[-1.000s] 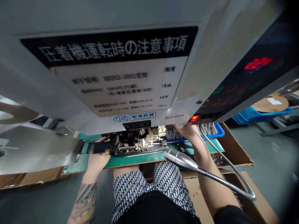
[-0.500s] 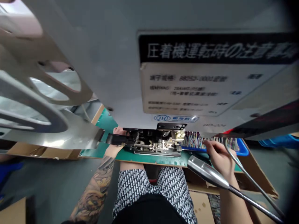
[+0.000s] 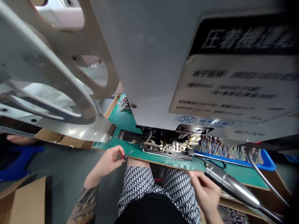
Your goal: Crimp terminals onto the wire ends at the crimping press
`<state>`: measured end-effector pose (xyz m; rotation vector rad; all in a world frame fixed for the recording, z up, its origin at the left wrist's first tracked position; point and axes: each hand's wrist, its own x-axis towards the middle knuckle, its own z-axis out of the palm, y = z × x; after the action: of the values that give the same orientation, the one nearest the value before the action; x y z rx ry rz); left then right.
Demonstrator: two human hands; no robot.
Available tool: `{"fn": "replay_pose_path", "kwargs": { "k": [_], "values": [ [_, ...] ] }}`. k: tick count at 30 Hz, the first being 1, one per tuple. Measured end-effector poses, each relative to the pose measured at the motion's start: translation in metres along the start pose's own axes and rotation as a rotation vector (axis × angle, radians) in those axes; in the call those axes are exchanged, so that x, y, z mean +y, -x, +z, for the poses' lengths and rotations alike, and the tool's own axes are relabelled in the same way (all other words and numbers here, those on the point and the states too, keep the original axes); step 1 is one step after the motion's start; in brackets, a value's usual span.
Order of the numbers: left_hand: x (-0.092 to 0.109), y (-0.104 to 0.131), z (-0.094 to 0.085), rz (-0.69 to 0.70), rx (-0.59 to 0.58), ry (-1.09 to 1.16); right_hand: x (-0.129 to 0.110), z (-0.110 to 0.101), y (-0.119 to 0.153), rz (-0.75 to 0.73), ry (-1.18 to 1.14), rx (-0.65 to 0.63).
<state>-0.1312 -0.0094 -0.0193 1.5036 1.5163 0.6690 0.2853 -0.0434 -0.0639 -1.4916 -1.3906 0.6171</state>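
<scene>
My left hand [image 3: 112, 160] is at the left, in front of the green table's edge, its fingertips pinched on a short thin wire [image 3: 128, 154]. In front of my lap, right of centre, my right hand [image 3: 205, 189] has thumb and fingers pressed together near the table edge; what they hold, if anything, is too small to make out. Between and beyond the hands sits the crimping machine's metal die assembly [image 3: 168, 147], under the large grey machine body [image 3: 149, 62].
A blue tray [image 3: 268, 160] of many coloured wires stands at the right, with dark-handled scissors [image 3: 216, 163] before it. A metal lamp arm [image 3: 233, 185] crosses the right side. More wires [image 3: 124, 103] lie at the back left. A person's hand [image 3: 21, 139] shows far left.
My left hand came out from behind the machine toward the front left, with a wire now visible. My right hand left the tray and moved down and left. The view shifted left.
</scene>
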Motion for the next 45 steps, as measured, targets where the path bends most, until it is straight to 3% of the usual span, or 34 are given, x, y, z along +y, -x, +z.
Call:
{"fn": "replay_pose_path", "kwargs": {
  "k": [2,4,6,9,13,16,19,22,27,31,45],
  "values": [
    [0.009,0.013,0.018,-0.044,-0.131,0.274,-0.024,0.029,0.005,-0.044,-0.125,-0.289],
    [0.023,0.017,0.042,-0.073,-0.201,0.432,-0.048,0.051,0.005,0.001,-0.235,-0.445],
    [0.040,0.016,0.066,-0.093,-0.221,0.517,-0.065,0.064,0.000,0.106,-0.388,-0.544],
    [0.064,0.012,0.094,-0.032,-0.162,0.531,-0.077,0.067,-0.009,0.235,-0.547,-0.605],
    [0.083,0.008,0.113,0.104,-0.023,0.338,-0.082,0.060,-0.019,0.318,-0.515,-0.582],
    [0.089,0.006,0.117,0.212,0.079,0.178,-0.087,0.056,-0.022,0.386,-0.491,-0.485],
    [0.094,0.001,0.117,0.304,0.093,0.036,-0.093,0.056,-0.025,0.436,-0.495,-0.372],
    [0.096,-0.005,0.120,0.374,0.109,-0.040,-0.094,0.060,-0.027,0.361,-0.480,-0.308],
    [0.092,-0.012,0.130,0.425,0.210,-0.062,-0.091,0.066,-0.034,0.280,-0.452,-0.257],
    [0.090,-0.014,0.134,0.452,0.281,-0.086,-0.087,0.067,-0.040,0.252,-0.388,-0.298],
    [0.088,-0.016,0.132,0.478,0.353,-0.147,-0.093,0.076,-0.038,0.410,-0.556,-0.270]
  ]
}}
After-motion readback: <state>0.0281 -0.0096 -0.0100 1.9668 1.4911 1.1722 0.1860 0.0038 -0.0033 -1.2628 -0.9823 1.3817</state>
